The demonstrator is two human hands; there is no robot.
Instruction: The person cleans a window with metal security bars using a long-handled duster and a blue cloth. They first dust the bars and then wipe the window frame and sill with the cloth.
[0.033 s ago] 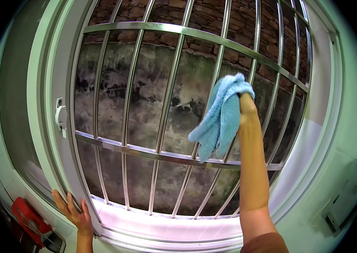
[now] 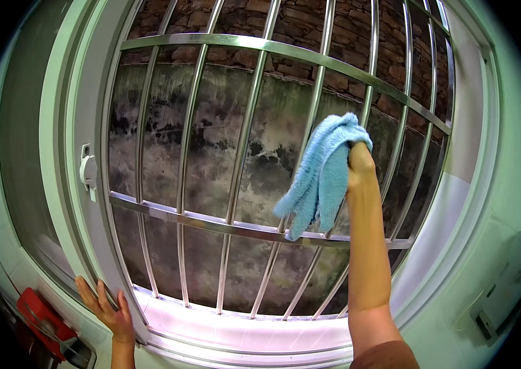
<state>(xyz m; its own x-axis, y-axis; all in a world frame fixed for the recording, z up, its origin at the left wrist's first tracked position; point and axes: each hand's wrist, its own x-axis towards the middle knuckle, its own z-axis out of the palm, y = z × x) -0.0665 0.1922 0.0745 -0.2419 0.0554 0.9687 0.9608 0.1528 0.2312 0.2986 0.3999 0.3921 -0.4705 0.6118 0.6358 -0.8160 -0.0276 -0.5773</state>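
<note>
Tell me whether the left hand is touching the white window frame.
Touching. The head view shows the left hand pressed flat, fingers spread, against the lower corner of the white window frame, no gap between them.

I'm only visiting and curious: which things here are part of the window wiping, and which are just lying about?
In use:
- blue cloth, bunched in the right hand
- metal window bars, which the cloth is pressed against
- white window frame, where the left hand rests at the lower corner

Lying about:
- red object at lower left
- white latch on the frame
</note>
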